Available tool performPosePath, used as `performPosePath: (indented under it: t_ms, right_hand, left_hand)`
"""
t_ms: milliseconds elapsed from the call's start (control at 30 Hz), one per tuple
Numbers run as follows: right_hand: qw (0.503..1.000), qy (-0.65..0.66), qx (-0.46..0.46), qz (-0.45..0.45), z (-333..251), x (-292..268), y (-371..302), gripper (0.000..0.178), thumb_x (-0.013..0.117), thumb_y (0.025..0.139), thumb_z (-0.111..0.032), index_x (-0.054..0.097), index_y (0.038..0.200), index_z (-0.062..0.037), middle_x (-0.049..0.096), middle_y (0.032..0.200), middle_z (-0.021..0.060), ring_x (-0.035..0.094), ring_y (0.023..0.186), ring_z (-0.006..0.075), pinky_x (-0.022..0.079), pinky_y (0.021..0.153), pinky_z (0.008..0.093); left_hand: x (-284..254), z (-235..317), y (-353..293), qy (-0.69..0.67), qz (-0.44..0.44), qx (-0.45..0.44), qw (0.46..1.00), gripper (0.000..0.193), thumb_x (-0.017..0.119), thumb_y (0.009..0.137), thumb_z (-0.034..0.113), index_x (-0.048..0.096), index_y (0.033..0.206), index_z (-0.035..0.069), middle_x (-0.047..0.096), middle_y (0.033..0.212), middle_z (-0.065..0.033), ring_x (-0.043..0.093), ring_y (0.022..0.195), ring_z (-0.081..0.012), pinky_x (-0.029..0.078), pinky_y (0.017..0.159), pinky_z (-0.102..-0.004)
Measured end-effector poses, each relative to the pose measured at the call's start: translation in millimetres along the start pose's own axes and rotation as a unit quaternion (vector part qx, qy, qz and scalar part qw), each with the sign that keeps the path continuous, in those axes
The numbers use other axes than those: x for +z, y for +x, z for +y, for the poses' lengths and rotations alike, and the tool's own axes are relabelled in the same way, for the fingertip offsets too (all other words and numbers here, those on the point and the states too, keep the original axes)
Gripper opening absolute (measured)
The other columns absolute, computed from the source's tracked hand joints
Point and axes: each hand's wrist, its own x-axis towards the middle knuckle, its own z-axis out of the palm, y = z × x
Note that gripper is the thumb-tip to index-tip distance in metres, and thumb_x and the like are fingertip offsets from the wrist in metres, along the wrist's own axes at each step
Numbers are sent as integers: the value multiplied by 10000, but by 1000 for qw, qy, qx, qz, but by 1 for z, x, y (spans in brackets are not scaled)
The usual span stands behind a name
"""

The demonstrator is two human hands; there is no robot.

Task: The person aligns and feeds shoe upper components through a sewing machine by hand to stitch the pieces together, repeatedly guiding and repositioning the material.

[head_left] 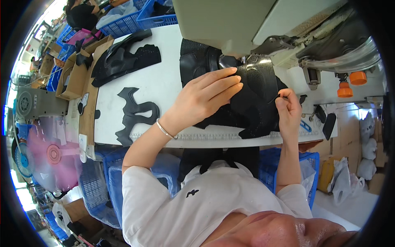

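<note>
A black mesh fabric piece (255,103) lies on the white table (164,82), with its far end under the sewing machine head (230,24). My left hand (207,96), with a thin bracelet at the wrist, rests flat on the piece, fingers together and pointing right, pressing it down. At the piece's right edge, my right hand (288,108) pinches the fabric between thumb and fingertips. The needle area is partly hidden behind the machine head and the fabric.
A curved black cut piece (135,113) and a stack of black pieces (123,57) lie to the left, beside a cardboard box (72,76). Orange spools (350,82) stand at the right, blue baskets (135,20) behind. A pink fan (53,154) and another person (82,14) are to the left.
</note>
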Motion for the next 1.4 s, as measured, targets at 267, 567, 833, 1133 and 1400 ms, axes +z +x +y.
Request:
performPosePath:
  t_ms: [267, 567, 833, 1133, 1400]
  right_hand:
    - [998, 70, -4, 3, 7, 2, 3, 158, 695, 859, -20, 553, 803, -61, 454, 726, -74, 401, 645, -3, 325, 597, 176]
    - [987, 143, 62, -39, 12, 5, 9, 203, 708, 855, -62, 538, 753, -104, 450, 690, -87, 374, 626, -3, 299, 571, 176]
    - [931, 311, 190, 20, -7, 25, 10, 138, 629, 917, -69, 548, 806, -82, 521, 770, -62, 445, 685, -1, 402, 651, 185]
    - [955, 270, 115, -29, 24, 11, 5, 176, 635, 934, -104, 605, 767, -56, 511, 698, -85, 419, 632, -7, 349, 577, 181]
    - [981, 182, 58, 25, 15, 13, 18, 154, 671, 907, -86, 641, 764, -40, 499, 671, -89, 391, 620, -2, 311, 567, 185]
  left_hand:
    - [7, 1, -5, 34, 50, 88, 994, 316, 756, 652, 83, 726, 965, 51, 678, 1011, -99, 668, 1000, -292, 603, 821, -374]
    - [12, -1, -9, 159, 54, 169, 971, 227, 714, 704, 71, 756, 926, 88, 665, 924, -56, 684, 958, -253, 579, 816, -330]
    - [29, 1, -10, 187, 117, 202, 954, 147, 745, 759, 67, 753, 900, 105, 619, 844, -10, 687, 912, -185, 539, 801, -278]
    - [38, 2, -10, 137, 168, 159, 963, 226, 795, 679, 52, 759, 897, 95, 629, 869, -46, 689, 855, -216, 572, 681, -285]
    - [34, -7, -2, 140, 173, 169, 960, 232, 809, 671, 67, 757, 896, 94, 637, 867, -53, 687, 842, -218, 564, 676, -289]
